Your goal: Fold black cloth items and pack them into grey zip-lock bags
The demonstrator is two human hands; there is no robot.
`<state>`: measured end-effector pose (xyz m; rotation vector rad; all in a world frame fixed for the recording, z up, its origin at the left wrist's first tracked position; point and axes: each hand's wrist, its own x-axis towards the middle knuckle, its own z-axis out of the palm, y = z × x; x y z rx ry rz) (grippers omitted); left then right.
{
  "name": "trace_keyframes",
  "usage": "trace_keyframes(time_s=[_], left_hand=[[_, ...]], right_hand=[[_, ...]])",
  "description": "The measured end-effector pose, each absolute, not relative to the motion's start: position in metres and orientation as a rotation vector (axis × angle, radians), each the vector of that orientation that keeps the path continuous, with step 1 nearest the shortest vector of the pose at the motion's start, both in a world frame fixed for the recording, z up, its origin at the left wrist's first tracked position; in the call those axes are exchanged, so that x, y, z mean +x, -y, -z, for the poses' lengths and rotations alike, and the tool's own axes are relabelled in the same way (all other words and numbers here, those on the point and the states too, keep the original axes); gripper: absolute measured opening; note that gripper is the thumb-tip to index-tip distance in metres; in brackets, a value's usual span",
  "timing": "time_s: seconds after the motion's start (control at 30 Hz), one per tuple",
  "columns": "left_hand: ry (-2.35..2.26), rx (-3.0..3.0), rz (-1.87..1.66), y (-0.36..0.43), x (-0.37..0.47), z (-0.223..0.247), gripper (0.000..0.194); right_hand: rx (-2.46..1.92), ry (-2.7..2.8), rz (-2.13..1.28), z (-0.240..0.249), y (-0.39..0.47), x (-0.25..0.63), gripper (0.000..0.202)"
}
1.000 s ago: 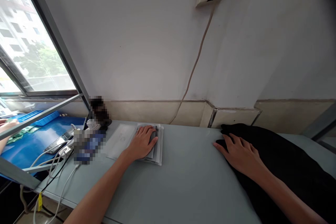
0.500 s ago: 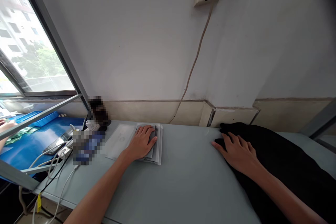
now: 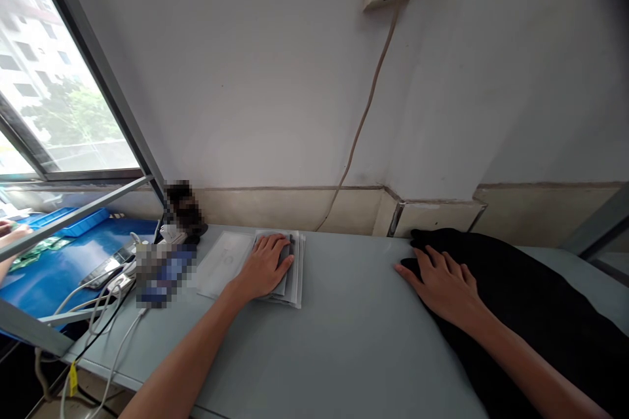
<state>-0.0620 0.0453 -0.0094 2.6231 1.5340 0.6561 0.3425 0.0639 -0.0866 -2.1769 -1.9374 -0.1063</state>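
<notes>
My left hand [image 3: 265, 267] lies flat with its fingers apart on a stack of clear plastic bags [image 3: 295, 275], left of the middle of the grey table [image 3: 344, 327]. Something dark grey shows in the stack, partly under the fingers. Another translucent bag [image 3: 223, 262] reaches out to the left, beside my wrist. On the right, my right hand [image 3: 445, 285] rests palm down on the edge of a black cloth [image 3: 531, 294], its fingers spread and its thumb over the bare tabletop. Neither hand grips anything.
Left of the bags are a blurred blue item [image 3: 170, 275], white cables [image 3: 118, 353] and adapters. Beyond a metal frame [image 3: 98, 206], a blue table [image 3: 39, 281] holds a blue tray [image 3: 86, 222]; a person's hand [image 3: 14, 236] is there. A cord [image 3: 366, 108] hangs along the wall.
My right hand has shifted very slightly left on the black cloth. My left hand stays in place on the bags.
</notes>
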Motion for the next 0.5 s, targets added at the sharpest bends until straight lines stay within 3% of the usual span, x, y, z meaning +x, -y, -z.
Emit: trace_keyframes(time_s=[0.5], left_hand=[[-1.548, 2.641, -0.654, -0.0449, -0.0617, 0.0089, 0.038]], right_hand=[[-2.122, 1.897, 0.164, 0.0856, -0.0658, 0.3404, 0.078]])
